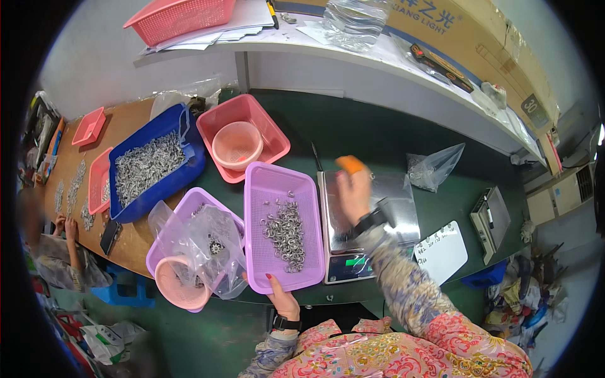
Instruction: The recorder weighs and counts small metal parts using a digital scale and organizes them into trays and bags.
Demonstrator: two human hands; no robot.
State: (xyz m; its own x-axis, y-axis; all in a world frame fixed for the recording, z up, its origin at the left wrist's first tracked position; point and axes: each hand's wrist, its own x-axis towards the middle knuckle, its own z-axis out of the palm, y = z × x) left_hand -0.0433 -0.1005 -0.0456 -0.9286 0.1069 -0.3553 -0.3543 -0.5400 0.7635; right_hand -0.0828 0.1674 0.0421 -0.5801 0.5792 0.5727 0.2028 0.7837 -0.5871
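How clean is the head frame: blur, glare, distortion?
Head view: strong fisheye, the shelf edge bows and black vignette fills the corners. The right hand is motion-blurred over the scale; the left hand on the purple tray is sharp. Glare streaks the scale pan and the clear bags. Lighting is even, shadows soft.

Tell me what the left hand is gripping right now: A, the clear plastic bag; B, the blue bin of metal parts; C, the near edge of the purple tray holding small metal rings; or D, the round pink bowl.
C: the left hand clasps the near edge of the purple tray that holds small metal rings.
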